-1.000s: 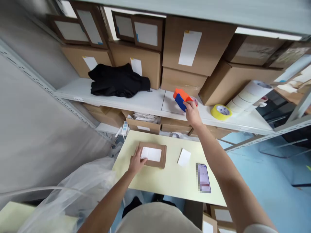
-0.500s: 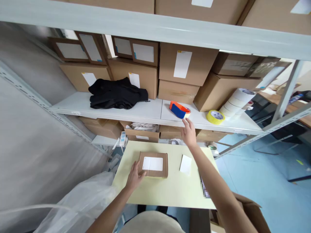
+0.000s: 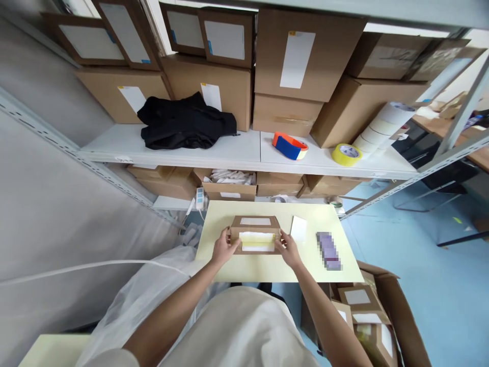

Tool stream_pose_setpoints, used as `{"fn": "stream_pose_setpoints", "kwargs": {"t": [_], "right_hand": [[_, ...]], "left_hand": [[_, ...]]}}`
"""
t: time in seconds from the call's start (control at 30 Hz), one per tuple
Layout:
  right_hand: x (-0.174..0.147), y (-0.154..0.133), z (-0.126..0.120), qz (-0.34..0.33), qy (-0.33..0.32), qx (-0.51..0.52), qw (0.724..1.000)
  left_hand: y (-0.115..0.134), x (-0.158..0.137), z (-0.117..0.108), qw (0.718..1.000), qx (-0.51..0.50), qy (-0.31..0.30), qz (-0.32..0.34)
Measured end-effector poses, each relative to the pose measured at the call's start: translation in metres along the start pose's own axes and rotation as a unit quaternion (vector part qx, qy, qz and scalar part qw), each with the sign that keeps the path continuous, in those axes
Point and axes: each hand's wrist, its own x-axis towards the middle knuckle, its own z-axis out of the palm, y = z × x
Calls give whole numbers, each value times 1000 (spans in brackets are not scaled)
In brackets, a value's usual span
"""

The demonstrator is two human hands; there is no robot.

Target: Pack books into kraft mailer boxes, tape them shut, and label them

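Observation:
A small brown cardboard box (image 3: 256,229) is at the middle of the table, between my two hands. A white label shows on its top, and white strips with a yellowish band between them on the side facing me. My left hand (image 3: 224,246) grips the box's left end, thumb toward the front. At the right end, my right hand (image 3: 289,248) closes on the box with its fingers at the edge. Just right of it, a white card (image 3: 298,228) lies on the table. Whether the box's underside touches the table, I cannot tell.
The pale yellow table (image 3: 244,272) also bears a blurred purple item (image 3: 329,251). Behind it, a shelf (image 3: 198,159) holds black cloth (image 3: 187,122), an orange-and-blue tape roll (image 3: 289,146), yellow tape (image 3: 346,154) and cartons. An open carton (image 3: 403,311) with boxes stands lower right.
My right hand has come down from near the orange-and-blue roll to the box's right end. My left hand now grips the box, which is tipped to show its front side. The view has shifted.

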Motion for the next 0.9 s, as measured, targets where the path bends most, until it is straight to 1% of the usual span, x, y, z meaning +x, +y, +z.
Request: {"fn": "stream_pose_setpoints", "kwargs": {"t": [0.07, 0.1, 0.17, 0.23, 0.3, 0.43, 0.5, 0.6, 0.67, 0.73, 0.8, 0.83, 0.9], "right_hand": [[0, -8, -14, 4, 29, -16, 999], [-1, -9, -18, 13, 37, -24, 999], [-3, -5, -21, 55, 41, -35, 997], [-3, 2, -18, 100, 33, -42, 994], [-2, 9, -15, 127, 28, -47, 990], [5, 18, -12, 133, 30, -71, 988], [9, 19, -10, 132, 33, -89, 987], [14, 21, -8, 129, 29, -114, 985], [16, 24, -9, 119, 16, -127, 985], [18, 30, -16, 102, -5, -139, 985], [20, 40, -28, 88, -25, -161, 983], [21, 46, -36, 85, -32, -178, 980], [27, 61, -51, 86, -44, -223, 970]], "left_hand": [[18, 0, -2, 997, 79, -3, 0], [25, 1, -1, 993, 116, -16, -2], [34, 3, 3, 986, 160, -47, -10], [35, 6, 10, 985, 159, -58, -23], [29, 9, 18, 990, 128, -54, -33], [14, 13, 28, 996, 64, -48, -33], [12, 14, 30, 997, 49, -44, -40], [15, 17, 33, 995, 65, -47, -65], [20, 16, 35, 993, 93, -26, -74], [27, 13, 37, 991, 127, 31, -42], [35, 8, 40, 982, 160, 89, 38], [40, 5, 42, 976, 175, 102, 84], [52, 0, 48, 961, 203, 96, 161]]}}
